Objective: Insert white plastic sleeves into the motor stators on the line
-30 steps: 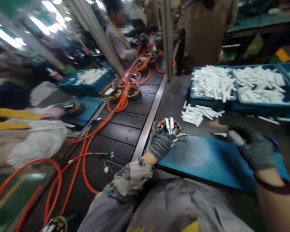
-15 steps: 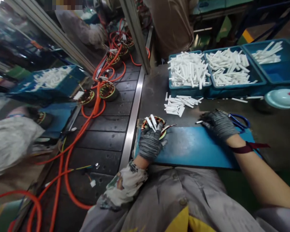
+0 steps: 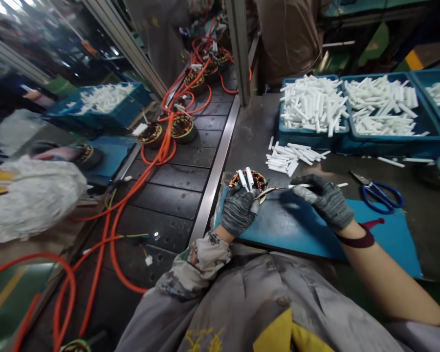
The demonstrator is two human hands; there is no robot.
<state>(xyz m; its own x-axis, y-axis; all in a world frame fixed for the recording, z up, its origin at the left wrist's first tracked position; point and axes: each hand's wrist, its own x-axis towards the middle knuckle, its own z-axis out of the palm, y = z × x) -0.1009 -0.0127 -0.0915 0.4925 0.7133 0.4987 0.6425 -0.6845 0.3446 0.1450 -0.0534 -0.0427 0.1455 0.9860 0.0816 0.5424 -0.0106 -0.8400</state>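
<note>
My left hand (image 3: 240, 210), in a grey glove, is closed around thin wire leads (image 3: 269, 190) at the near side of a wound motor stator (image 3: 258, 180). Two white sleeves (image 3: 246, 180) stand up from the leads beside its fingers. The free wire ends point right. My right hand (image 3: 324, 201), gloved too, pinches a slim white tube (image 3: 299, 186) close to those wire ends; whether the tip has entered the tube cannot be made out. Blue-handled scissors (image 3: 381, 195) lie to the right of that hand.
A blue mat (image 3: 297, 230) lies under my hands. Loose white tubes (image 3: 293, 156) lie beyond the stator, before blue bins (image 3: 313, 139) full of them. At left, a conveyor (image 3: 176, 171) carries stators and orange cables (image 3: 139, 181). A co-worker's sleeve (image 3: 36, 195) is at far left.
My right hand has moved left with the white tube, toward the wire ends by my left hand, uncovering the scissors. My left hand stays at the stator. The view has shifted.
</note>
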